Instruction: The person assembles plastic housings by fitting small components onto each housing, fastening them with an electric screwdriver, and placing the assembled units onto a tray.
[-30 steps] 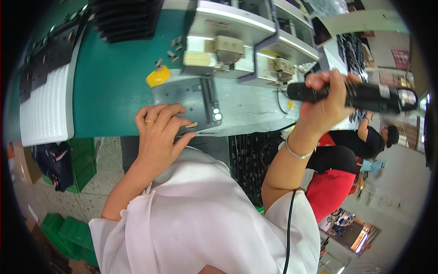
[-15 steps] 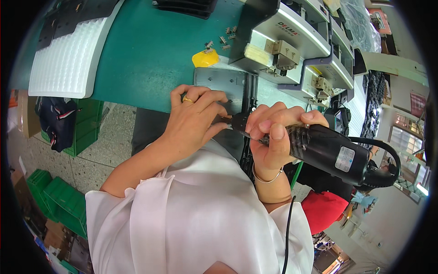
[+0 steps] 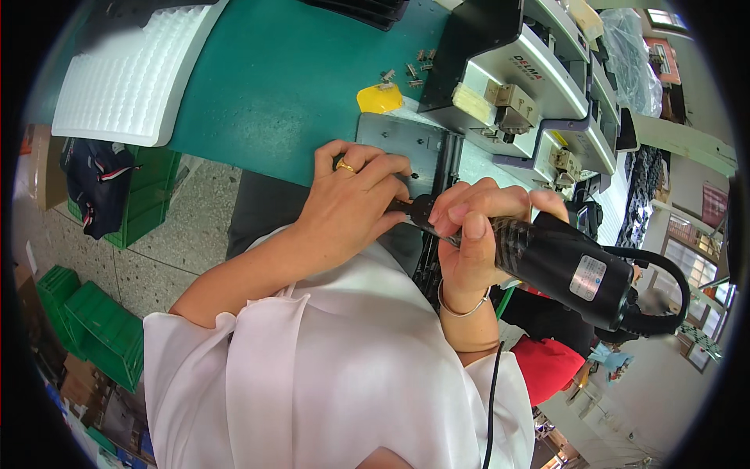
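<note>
The green bench (image 3: 258,102) carries a grey machine (image 3: 539,78) at right and a white bumpy sheet (image 3: 133,82) at left. A black power tool (image 3: 558,270) slants in front of the bench, its narrow end beside the left fingertips. A dark plate (image 3: 406,134) lies at the near edge. The left hand (image 3: 348,195) bends over it; whether its grip pinches anything, I cannot tell. The right hand (image 3: 476,227) has its grip wrapped around the tool. Beyond the plate sit a yellow piece (image 3: 380,98) and small metal parts (image 3: 412,70).
</note>
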Demonstrator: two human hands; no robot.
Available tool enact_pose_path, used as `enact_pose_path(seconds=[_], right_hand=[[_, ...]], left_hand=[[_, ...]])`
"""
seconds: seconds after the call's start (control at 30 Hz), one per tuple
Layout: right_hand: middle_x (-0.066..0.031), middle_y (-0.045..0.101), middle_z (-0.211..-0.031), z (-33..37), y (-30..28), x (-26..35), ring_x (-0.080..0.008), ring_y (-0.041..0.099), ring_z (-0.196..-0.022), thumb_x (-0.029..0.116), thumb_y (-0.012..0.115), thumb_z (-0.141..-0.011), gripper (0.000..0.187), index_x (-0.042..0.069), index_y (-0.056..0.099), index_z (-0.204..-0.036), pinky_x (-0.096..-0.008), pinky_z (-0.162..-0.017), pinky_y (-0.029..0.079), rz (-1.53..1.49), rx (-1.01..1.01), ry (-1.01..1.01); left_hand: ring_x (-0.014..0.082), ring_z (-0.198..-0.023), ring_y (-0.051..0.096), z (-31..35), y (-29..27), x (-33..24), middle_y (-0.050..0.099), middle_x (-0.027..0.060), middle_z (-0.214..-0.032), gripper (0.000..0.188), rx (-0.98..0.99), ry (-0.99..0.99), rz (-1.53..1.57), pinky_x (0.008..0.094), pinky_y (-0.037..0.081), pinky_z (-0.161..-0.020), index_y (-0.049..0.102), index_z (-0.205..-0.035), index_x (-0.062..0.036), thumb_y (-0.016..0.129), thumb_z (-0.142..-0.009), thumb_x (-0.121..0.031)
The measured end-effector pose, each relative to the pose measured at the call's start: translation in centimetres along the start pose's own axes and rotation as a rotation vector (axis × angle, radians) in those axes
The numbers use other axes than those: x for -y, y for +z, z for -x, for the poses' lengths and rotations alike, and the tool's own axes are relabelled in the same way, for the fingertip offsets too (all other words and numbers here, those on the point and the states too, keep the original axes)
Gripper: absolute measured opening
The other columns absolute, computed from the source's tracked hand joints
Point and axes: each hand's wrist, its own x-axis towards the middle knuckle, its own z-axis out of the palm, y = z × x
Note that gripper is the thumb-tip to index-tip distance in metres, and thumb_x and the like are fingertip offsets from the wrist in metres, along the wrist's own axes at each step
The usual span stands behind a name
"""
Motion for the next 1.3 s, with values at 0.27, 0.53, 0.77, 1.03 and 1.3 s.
enact_pose_path(seconds=[0.27, 0.53, 0.77, 1.03, 1.3], right_hand=[[-0.0095, 0.058, -0.077, 0.5, 0.0, -0.2, -0.0192, 0.057, -0.055, 0.007, 0.07, -0.087, 0.053, 0.014, 0.026, -0.116, -0.0337, -0.052, 0.052, -0.001, 0.055, -0.028], [-0.0065, 0.051, -0.071, 0.3, 0.9, -0.7, -0.0184, 0.048, -0.048, 0.002, 0.064, -0.088, 0.043, 0.015, 0.032, -0.113, -0.0327, -0.042, 0.046, 0.036, 0.052, -0.06], [-0.0063, 0.05, -0.067, 1.0, 0.8, -1.1, -0.0184, 0.049, -0.048, -0.001, 0.062, -0.087, 0.041, 0.013, 0.032, -0.109, -0.032, -0.042, 0.046, 0.056, -0.004, -0.173], [-0.0027, 0.046, -0.069, 0.1, -1.9, 4.9, -0.0113, 0.042, -0.05, 0.008, 0.057, -0.087, 0.041, 0.015, 0.035, -0.121, -0.0273, -0.041, 0.042, -0.259, -0.357, -0.124], [-0.0022, 0.042, -0.071, -0.9, -5.0, 5.6, -0.011, 0.041, -0.053, 0.008, 0.051, -0.09, 0.038, 0.01, 0.035, -0.124, -0.025, -0.044, 0.039, -0.363, -0.489, -0.143]], left_hand=[[0.0298, -0.124, 0.04, -0.3, -2.0, 0.3, 0.043, 0.0078, -0.135, 0.066, 0.02, -0.018, -0.029, 0.0484, 0.028, -0.101, 0.054, -0.12, -0.0129, 0.084, -0.062, -0.02], [0.0335, -0.138, 0.028, -1.8, -3.3, 2.0, 0.034, 0.0139, -0.146, 0.083, 0.13, 0.025, -0.116, 0.0507, 0.024, -0.107, 0.051, -0.127, -0.0115, 0.089, -0.055, -0.026], [0.0369, -0.137, 0.031, -2.0, -3.3, 1.8, 0.035, 0.0179, -0.144, 0.079, 0.169, 0.099, -0.166, 0.0521, 0.021, -0.11, 0.052, -0.127, -0.0098, 0.086, -0.059, -0.032], [0.0434, -0.128, 0.038, 0.2, -5.9, 0.5, 0.038, 0.0242, -0.137, 0.074, 0.086, 0.061, 0.004, 0.0508, 0.036, -0.104, 0.054, -0.124, -0.0078, 0.084, -0.06, -0.029], [0.0325, -0.116, 0.055, 1.9, -11.9, 2.5, 0.045, 0.0177, -0.139, 0.047, -0.228, 0.073, 0.788, 0.0433, 0.048, -0.095, 0.05, -0.131, -0.0028, 0.053, -0.095, -0.033]])
